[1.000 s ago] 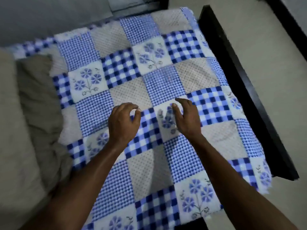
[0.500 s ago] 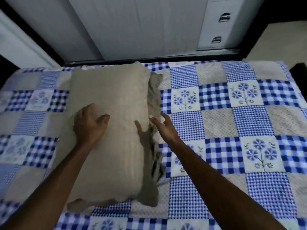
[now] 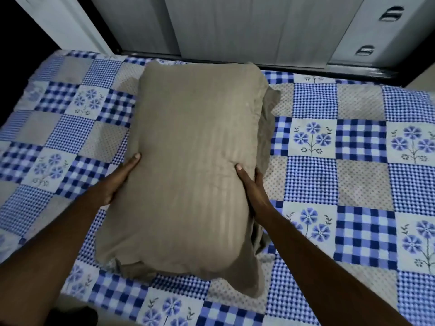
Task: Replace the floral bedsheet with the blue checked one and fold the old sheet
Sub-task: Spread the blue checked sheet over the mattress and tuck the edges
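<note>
- The blue checked sheet (image 3: 353,184) is spread flat over the bed and covers it from the left edge to the right and up to the far edge.
- It is a patchwork print of squares: bold navy-and-white checks, finer gingham, pale dotted panels with a bumpy, woven look, and off-white panels with sprigs of blue flowers.
- The cloth lies mostly smooth, with a slight ripple towards the far right corner.
- A plump rectangular pillow (image 3: 188,165) in a taupe case sits lengthwise near the middle of the bed, running from the far edge towards the near one.
- Its fabric is soft and matte, with faint tone-on-tone stripes running down its length, rounded corners, and a slack, crumpled hem at the near end.
- More of the same taupe fabric pokes out in loose folds along the pillow's right side. I cannot tell whether that is a flap of the case or a second pillow underneath.
- The left hand (image 3: 120,177) grips the pillow's left side, with the thumb lying on top and the fingers tucked out of sight beneath.
- The right hand (image 3: 253,187) holds the opposite side the same way, its thumb pressing a dent into the top and its fingers hidden behind the edge.
- Both bare forearms reach in from the near edge of the bed.
- Beyond the far edge a dark bed frame (image 3: 306,68) runs under pale, ribbed wardrobe doors (image 3: 235,24) with recessed metal handles (image 3: 390,13).
</note>
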Tool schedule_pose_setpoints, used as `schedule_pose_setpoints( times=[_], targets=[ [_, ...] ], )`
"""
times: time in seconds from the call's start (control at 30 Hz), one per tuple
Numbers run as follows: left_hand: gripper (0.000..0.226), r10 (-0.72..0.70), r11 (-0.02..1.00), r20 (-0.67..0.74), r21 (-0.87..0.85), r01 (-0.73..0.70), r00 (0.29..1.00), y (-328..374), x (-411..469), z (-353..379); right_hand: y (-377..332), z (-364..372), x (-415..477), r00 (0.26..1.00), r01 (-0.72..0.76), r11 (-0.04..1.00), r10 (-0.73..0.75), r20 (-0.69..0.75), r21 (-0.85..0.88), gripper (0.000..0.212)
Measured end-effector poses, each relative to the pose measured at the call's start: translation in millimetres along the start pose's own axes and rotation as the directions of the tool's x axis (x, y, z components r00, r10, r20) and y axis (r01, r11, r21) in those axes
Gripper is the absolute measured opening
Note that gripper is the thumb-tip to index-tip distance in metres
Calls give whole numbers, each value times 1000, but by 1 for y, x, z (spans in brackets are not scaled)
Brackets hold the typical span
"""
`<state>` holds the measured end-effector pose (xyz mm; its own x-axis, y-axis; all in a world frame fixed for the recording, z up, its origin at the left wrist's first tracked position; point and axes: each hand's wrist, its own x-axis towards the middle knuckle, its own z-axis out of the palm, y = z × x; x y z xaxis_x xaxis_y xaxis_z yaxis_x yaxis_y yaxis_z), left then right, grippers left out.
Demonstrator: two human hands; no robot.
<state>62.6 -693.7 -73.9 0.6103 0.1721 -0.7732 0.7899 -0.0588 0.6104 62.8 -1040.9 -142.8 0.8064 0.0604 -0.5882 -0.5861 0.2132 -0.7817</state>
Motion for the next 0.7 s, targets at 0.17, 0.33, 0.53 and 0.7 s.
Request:
schedule_pose_setpoints(
  times=[0.17,0.33,0.53,0.7],
  targets=[
    [96,17,999,37,-42,-16,999,-8,13,7,7,-3,13,997,-71,997,70,44,33,97],
    [48,29,993,-18,-114,-31,999,-10,14,7,4,-6,17,974,-190,972,169,148,140,79],
    [60,124,974,-37,-186,-129,992,-8,-3,28,-21,-30,-1,985,-58,983,28,169,175,55],
    [46,217,935,-38,-279,-219,975,-8,-22,80,-58,-82,-30,981,34,978,-71,178,204,48]
  ],
)
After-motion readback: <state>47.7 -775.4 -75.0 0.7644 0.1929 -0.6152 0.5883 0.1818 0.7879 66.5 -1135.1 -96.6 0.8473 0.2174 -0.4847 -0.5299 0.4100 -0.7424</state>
